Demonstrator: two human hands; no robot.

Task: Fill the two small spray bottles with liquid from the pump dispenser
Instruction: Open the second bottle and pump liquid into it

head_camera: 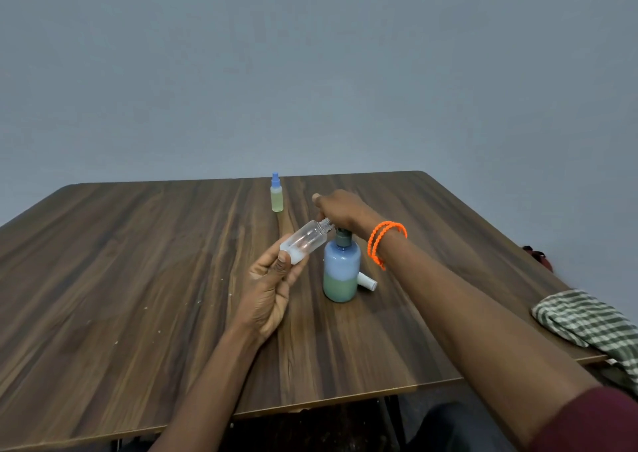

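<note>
My left hand (pixel 272 289) holds a clear small spray bottle (pixel 307 241) by its base, tilted with its open threaded neck up against the pump's nozzle. My right hand (pixel 340 210) rests on top of the pump dispenser (pixel 341 268), a blue bottle with greenish liquid in its lower half; the pump head is mostly hidden under the hand. A white spray cap (pixel 367 281) lies on the table just behind the dispenser. A second small spray bottle (pixel 277 194), with a blue cap on and yellowish liquid inside, stands upright farther back.
Everything sits on a dark wooden table (pixel 138 261) against a grey wall. A green-and-white checked cloth (pixel 587 324) hangs over the right edge. An orange bracelet (pixel 383 241) circles my right wrist.
</note>
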